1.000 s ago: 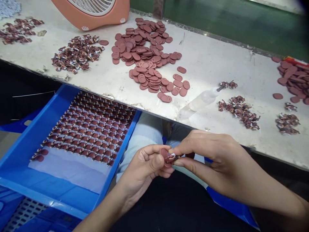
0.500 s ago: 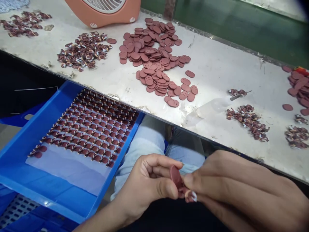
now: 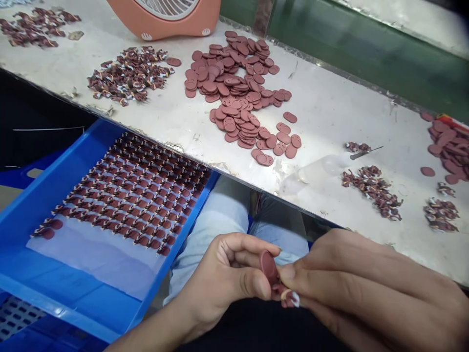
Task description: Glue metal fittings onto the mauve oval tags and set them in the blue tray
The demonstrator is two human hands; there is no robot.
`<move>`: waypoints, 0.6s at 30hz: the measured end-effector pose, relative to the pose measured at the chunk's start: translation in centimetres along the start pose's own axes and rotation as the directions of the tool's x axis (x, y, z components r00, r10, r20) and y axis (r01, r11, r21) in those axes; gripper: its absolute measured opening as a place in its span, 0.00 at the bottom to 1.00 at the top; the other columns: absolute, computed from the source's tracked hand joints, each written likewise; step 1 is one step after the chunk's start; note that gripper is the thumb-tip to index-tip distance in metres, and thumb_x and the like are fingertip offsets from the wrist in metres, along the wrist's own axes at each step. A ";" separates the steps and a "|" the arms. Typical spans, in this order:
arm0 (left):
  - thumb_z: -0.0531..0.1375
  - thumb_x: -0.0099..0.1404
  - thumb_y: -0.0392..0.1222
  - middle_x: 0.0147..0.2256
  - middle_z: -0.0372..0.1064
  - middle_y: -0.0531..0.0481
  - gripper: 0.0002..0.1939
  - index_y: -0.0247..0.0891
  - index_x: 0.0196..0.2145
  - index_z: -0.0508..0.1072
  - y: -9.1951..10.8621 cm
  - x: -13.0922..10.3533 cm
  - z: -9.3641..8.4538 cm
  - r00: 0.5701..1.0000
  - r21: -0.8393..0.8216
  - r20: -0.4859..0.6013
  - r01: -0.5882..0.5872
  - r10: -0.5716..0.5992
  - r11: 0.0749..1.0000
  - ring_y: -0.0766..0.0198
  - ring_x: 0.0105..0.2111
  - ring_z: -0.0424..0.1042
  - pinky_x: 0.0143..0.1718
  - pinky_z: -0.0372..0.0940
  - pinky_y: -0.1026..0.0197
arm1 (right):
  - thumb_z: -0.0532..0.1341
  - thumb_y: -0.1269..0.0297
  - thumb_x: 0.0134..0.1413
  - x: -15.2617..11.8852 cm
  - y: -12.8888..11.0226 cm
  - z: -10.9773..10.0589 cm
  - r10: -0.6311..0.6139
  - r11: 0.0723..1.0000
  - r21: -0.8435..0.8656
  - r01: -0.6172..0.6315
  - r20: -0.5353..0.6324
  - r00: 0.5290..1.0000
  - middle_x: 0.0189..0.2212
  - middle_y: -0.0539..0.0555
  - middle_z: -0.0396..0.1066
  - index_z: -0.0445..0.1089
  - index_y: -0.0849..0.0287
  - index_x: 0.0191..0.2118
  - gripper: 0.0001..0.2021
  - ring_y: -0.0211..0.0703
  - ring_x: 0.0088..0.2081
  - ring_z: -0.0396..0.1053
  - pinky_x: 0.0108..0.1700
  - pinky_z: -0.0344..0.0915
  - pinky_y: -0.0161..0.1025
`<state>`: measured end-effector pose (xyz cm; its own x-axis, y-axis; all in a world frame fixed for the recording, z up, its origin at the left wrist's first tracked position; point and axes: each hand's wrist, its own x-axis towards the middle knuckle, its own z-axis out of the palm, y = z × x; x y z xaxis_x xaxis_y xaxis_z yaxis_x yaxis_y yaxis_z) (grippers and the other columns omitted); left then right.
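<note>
Low in the head view, over my lap, my left hand (image 3: 229, 276) pinches a brown-red oval base (image 3: 268, 266) between thumb and fingers. A small painted figurine (image 3: 289, 298), brown with white and tan parts, is against the lower end of that base. My right hand (image 3: 362, 281) closes on the same piece from the right, thumb pressed near where figurine and base meet. Its fingertips are partly hidden. In front of my hands on the table lie a loose heap of oval bases (image 3: 242, 88) and a small pile of figurines (image 3: 373, 190).
A blue tray (image 3: 73, 313) at left holds rows of figurines on bases over a pale sheet. On the white table (image 3: 330, 107) are an orange fan (image 3: 176, 27), a translucent dropper bottle (image 3: 318, 171) with a thin tip, more figurine piles (image 3: 128, 76) and more bases (image 3: 450, 151).
The view has shifted slightly. Both hands keep almost the same grip on the base and figurine, with little visible movement.
</note>
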<state>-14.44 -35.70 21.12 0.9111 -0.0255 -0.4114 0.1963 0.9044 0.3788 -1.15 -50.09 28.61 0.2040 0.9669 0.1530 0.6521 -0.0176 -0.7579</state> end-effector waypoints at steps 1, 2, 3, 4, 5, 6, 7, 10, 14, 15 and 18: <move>0.76 0.46 0.45 0.23 0.77 0.57 0.16 0.45 0.35 0.83 0.0 0.0 0.0 1.000 -0.005 -0.004 -0.003 0.003 1.000 0.74 0.21 0.73 0.23 0.64 0.75 | 0.65 0.77 0.58 0.2 0.0 -0.2 -0.018 1.000 -0.007 0.018 0.017 1.000 0.38 0.53 0.76 0.71 0.57 0.53 0.18 0.39 0.36 0.73 0.40 0.73 0.31; 0.76 0.46 0.45 0.23 0.78 0.57 0.16 0.45 0.34 0.83 -0.1 0.0 0.0 1.000 -0.011 -0.009 -0.006 0.006 1.000 0.74 0.21 0.74 0.23 0.64 0.76 | 0.64 0.77 0.58 0.3 -0.1 -0.3 -0.027 0.999 -0.017 0.028 0.039 0.999 0.39 0.54 0.76 0.71 0.58 0.53 0.18 0.39 0.37 0.73 0.40 0.73 0.32; 0.76 0.47 0.45 0.23 0.78 0.57 0.16 0.44 0.34 0.83 -0.1 0.0 0.1 1.000 -0.014 -0.015 -0.011 0.010 1.000 0.74 0.21 0.75 0.23 0.64 0.76 | 0.64 0.76 0.60 0.4 -0.2 -0.4 -0.028 0.999 -0.027 0.030 0.065 0.997 0.39 0.54 0.76 0.70 0.58 0.53 0.17 0.40 0.38 0.73 0.39 0.73 0.32; 0.76 0.47 0.45 0.23 0.78 0.56 0.15 0.44 0.34 0.83 -0.2 -0.1 0.1 1.000 -0.015 -0.017 -0.020 0.020 1.000 0.73 0.22 0.75 0.24 0.65 0.76 | 0.63 0.75 0.61 0.4 -0.3 -0.4 -0.020 0.999 -0.038 0.023 0.087 0.996 0.39 0.54 0.75 0.70 0.58 0.52 0.14 0.40 0.38 0.72 0.38 0.72 0.32; 0.76 0.47 0.45 0.24 0.79 0.55 0.15 0.43 0.35 0.83 -0.2 -0.1 0.2 0.999 -0.017 -0.016 -0.031 0.030 0.999 0.73 0.22 0.76 0.25 0.67 0.76 | 0.62 0.73 0.63 0.4 -0.4 -0.5 -0.014 0.999 -0.051 0.018 0.092 0.996 0.39 0.54 0.75 0.70 0.58 0.51 0.12 0.39 0.37 0.72 0.36 0.71 0.32; 0.76 0.48 0.45 0.24 0.79 0.55 0.15 0.42 0.35 0.83 -0.3 -0.1 0.2 0.999 -0.016 -0.011 -0.043 0.043 0.999 0.72 0.23 0.76 0.26 0.68 0.75 | 0.61 0.72 0.64 0.4 -0.5 -0.4 -0.011 0.998 -0.063 0.016 0.088 0.996 0.38 0.53 0.74 0.70 0.58 0.50 0.10 0.38 0.36 0.71 0.36 0.70 0.32; 0.76 0.48 0.45 0.25 0.79 0.54 0.15 0.41 0.35 0.83 -0.4 -0.2 0.2 0.999 -0.016 -0.002 -0.054 0.054 0.998 0.71 0.24 0.76 0.27 0.69 0.74 | 0.61 0.72 0.65 0.3 -0.6 -0.4 -0.013 0.998 -0.067 0.018 0.074 0.997 0.38 0.52 0.74 0.70 0.58 0.49 0.09 0.36 0.36 0.71 0.36 0.70 0.31; 0.75 0.49 0.44 0.26 0.80 0.53 0.15 0.40 0.36 0.83 -0.6 -0.4 0.2 0.997 -0.017 0.014 -0.074 0.075 0.997 0.70 0.24 0.77 0.29 0.71 0.72 | 0.61 0.75 0.64 0.1 -0.7 -0.2 -0.021 0.999 -0.047 0.024 0.050 0.999 0.39 0.49 0.74 0.70 0.58 0.50 0.11 0.33 0.38 0.69 0.41 0.67 0.28; 0.75 0.50 0.45 0.26 0.80 0.52 0.16 0.38 0.36 0.83 -0.6 -0.5 0.3 0.997 -0.019 -0.002 -0.072 0.072 0.997 0.70 0.24 0.77 0.29 0.71 0.72 | 0.61 0.76 0.64 0.0 -0.7 -0.1 -0.025 0.998 -0.048 0.027 0.044 0.999 0.40 0.49 0.74 0.70 0.59 0.48 0.10 0.32 0.40 0.68 0.43 0.66 0.27; 0.75 0.50 0.45 0.26 0.80 0.52 0.16 0.38 0.36 0.83 -0.6 -0.5 0.3 0.997 -0.020 -0.005 -0.071 0.071 0.997 0.70 0.24 0.77 0.29 0.71 0.72 | 0.61 0.76 0.64 0.0 -0.7 0.0 -0.028 0.998 -0.053 0.030 0.039 0.999 0.40 0.49 0.74 0.70 0.59 0.48 0.10 0.32 0.40 0.68 0.43 0.66 0.27; 0.75 0.51 0.45 0.26 0.80 0.52 0.16 0.38 0.37 0.83 -0.5 -0.3 0.1 0.997 -0.023 -0.011 -0.077 0.077 0.997 0.70 0.25 0.77 0.29 0.72 0.72 | 0.62 0.75 0.64 0.2 -0.7 0.0 -0.034 0.998 -0.059 0.035 0.019 0.999 0.41 0.50 0.74 0.70 0.60 0.50 0.11 0.33 0.40 0.68 0.43 0.67 0.29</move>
<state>-14.81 -36.19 21.18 0.9196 0.0486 -0.3898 0.1172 0.9132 0.3904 -1.58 -49.93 29.18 0.1678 0.9717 0.1665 0.7005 0.0013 -0.7137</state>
